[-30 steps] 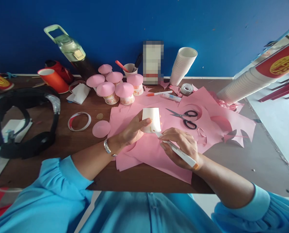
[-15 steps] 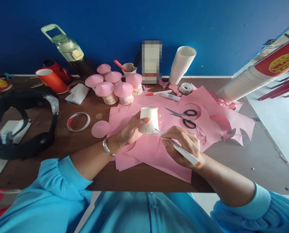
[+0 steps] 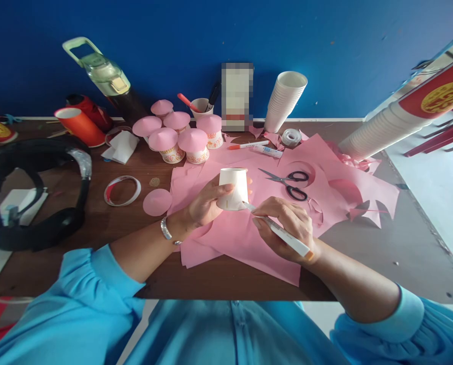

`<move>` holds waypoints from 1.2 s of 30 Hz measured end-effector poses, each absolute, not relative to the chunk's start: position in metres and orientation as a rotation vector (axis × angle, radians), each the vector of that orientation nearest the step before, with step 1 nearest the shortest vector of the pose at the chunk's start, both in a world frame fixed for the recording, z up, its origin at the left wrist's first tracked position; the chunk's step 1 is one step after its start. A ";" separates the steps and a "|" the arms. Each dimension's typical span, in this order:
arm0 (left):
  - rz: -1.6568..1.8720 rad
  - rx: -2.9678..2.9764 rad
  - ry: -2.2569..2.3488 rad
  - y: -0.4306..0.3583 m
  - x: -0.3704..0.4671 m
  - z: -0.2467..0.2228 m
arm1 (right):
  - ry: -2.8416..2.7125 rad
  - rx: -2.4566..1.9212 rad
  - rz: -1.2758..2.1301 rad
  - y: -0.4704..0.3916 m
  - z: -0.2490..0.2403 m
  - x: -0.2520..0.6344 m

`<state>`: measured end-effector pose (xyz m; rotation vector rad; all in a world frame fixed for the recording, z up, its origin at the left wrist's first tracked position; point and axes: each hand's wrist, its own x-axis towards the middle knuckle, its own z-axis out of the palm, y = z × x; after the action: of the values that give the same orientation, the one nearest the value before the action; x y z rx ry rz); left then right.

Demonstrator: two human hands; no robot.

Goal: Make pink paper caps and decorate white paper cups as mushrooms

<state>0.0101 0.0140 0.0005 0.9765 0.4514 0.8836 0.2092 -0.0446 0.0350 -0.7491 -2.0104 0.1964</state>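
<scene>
A white paper cup [image 3: 233,191], held upside down above the pink sheets, is gripped by my left hand [image 3: 208,200] with the thumb across its front. One short yellowish line marks the cup near its rim. In my right hand [image 3: 286,223] is a white marker with an orange end [image 3: 293,242], its tip at the lower right of the cup. Whether the tip presses on the cup I cannot tell. Black-handled scissors [image 3: 287,183] lie partly open on the pink paper [image 3: 257,248] beyond my right hand. A pink paper disc [image 3: 157,202] rests left of my left hand.
Several patterned cups with pink cone tops [image 3: 193,140] stand at the back. Behind are a stack of white cups [image 3: 286,101], a pen cup [image 3: 202,107] and a bottle [image 3: 107,76]. A tape ring [image 3: 122,191] and a black headset-like frame [image 3: 36,192] lie left.
Almost nothing differs. The cup and both hands hold nearly the same place, with the marker tip still at the cup's lower right.
</scene>
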 end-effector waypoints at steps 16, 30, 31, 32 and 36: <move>0.853 0.959 0.460 0.012 0.008 0.001 | -2.021 -0.755 0.205 -0.045 0.036 0.206; 0.829 1.019 0.561 0.009 0.009 0.010 | -2.033 -0.710 0.263 -0.047 0.038 0.206; 0.834 1.006 0.575 0.009 0.009 0.009 | -2.022 -0.702 0.264 -0.047 0.038 0.207; 0.853 0.987 0.594 0.009 0.009 0.008 | -2.010 -0.696 0.262 -0.047 0.038 0.207; 0.914 0.923 0.640 0.010 0.008 0.003 | -1.972 -0.704 0.223 -0.047 0.040 0.209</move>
<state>0.0083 0.0105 0.0032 0.9226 0.6397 0.9142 0.2089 -0.0467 0.0395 -0.7040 -1.9720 0.2230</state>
